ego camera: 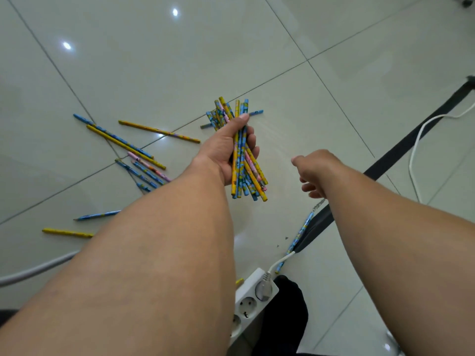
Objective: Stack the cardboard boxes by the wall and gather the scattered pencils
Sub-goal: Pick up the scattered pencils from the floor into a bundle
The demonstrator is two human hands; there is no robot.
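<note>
Pencil bundle (pixel 246 176) held in left hand (pixel 226 147), fingers clenched round it, above floor (pixel 282 60). Right hand (pixel 316 170) right of bundle, fingers loosely curled, holding nothing. Scattered pencils (pixel 126 146) on floor left of bundle; blue pencil (pixel 299 233) below-right.

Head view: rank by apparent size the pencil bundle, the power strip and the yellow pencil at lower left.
1. pencil bundle and power strip: alike; strip partly hidden, so unranked.
2. yellow pencil: smallest.
</note>
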